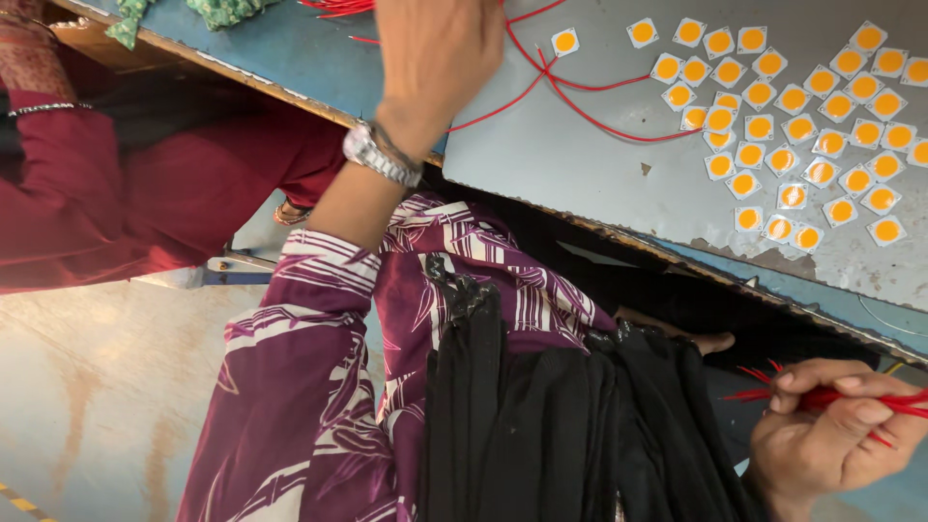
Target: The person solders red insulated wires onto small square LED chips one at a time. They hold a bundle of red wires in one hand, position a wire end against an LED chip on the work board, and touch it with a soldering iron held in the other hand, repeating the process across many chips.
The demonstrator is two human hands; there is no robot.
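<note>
My left hand reaches up over the blue table edge, with a metal wristwatch on the wrist. Its fingers run out of the top of the frame beside some red wires, so its grip is hidden. Down at the lower right, my right hand is closed on a bundle of thin red wires whose ends stick out to both sides. Loose red wires curl across a grey sheet. Several small white square chips with yellow centres lie spread on that sheet.
Another person in dark red clothing, with a bangle on the wrist, sits at the left. A green patterned cloth lies on the table's far left. My purple patterned sleeve and black cloth fill the lower middle, above a pale floor.
</note>
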